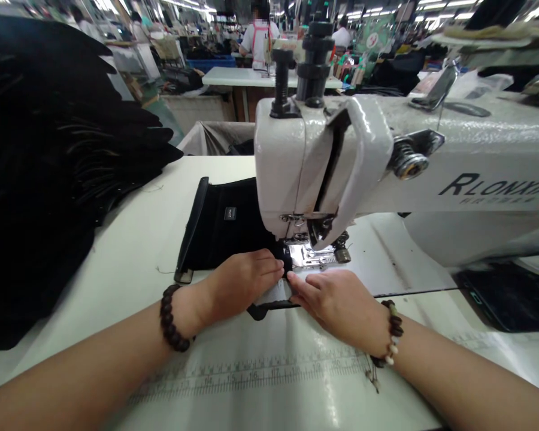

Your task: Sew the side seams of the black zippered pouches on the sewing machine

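A black fabric piece (224,236) with a small grey label (230,214) and a stiff dark strip along its left edge lies flat on the sewing table. Its right edge sits by the presser foot of a white sewing machine (281,161). My left hand (245,281) has its fingers closed together on the near right corner of the fabric. Just across from it, my right hand (335,302) is closed, thumb and index fingertip at the same edge beside the metal needle plate (312,254). The fingertips of both hands almost meet.
A tall stack of black fabric pieces (40,167) rises on the left. A printed ruler scale (260,377) runs along the table's near side. On the right lies a dark flat device (507,296). Beyond the machine, people sit or stand at other worktables (220,76).
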`<act>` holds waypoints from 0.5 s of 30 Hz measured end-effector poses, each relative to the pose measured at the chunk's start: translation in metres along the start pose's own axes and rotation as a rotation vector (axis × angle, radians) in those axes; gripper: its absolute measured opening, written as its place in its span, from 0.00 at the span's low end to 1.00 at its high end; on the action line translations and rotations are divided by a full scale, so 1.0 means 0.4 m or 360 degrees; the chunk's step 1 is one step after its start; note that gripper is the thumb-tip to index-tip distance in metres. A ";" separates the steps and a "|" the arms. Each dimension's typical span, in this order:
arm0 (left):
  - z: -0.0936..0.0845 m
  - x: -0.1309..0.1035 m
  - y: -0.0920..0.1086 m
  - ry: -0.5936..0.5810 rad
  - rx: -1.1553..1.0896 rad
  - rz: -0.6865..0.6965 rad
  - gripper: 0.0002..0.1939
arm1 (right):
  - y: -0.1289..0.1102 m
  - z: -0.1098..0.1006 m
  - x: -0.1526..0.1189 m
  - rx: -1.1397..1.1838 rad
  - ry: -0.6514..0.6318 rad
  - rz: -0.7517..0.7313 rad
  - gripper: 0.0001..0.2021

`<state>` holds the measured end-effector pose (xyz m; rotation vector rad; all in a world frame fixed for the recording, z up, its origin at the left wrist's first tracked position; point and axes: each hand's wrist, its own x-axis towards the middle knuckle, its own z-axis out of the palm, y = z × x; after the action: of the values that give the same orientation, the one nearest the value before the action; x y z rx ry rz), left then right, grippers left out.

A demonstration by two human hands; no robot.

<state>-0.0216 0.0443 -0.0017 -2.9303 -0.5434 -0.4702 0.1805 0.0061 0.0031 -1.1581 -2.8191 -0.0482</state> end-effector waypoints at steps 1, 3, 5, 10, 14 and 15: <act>0.002 0.004 -0.008 -0.0027 0.0034 -0.0008 0.10 | 0.000 0.003 0.001 0.0006 0.0005 0.0007 0.14; 0.005 0.012 -0.022 -0.0061 0.0063 -0.0057 0.09 | 0.000 0.004 0.003 0.0026 -0.0005 0.0020 0.13; 0.009 0.021 -0.036 -0.0059 0.0040 -0.0136 0.08 | -0.001 0.002 0.005 0.0045 -0.0004 0.0029 0.12; 0.015 0.032 -0.056 0.0045 0.0031 -0.0177 0.10 | -0.003 -0.006 0.008 0.0066 -0.0019 0.0032 0.11; 0.017 0.034 -0.062 0.0088 0.0043 -0.0156 0.11 | -0.001 -0.006 0.010 0.0070 -0.0063 0.0053 0.10; 0.017 0.034 -0.063 0.0096 0.0045 -0.0147 0.11 | -0.001 -0.006 0.010 0.0075 -0.0071 0.0060 0.10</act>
<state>-0.0168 0.0735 -0.0020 -2.8632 -0.6736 -0.5544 0.1776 0.0086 0.0058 -1.2165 -2.8194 0.0469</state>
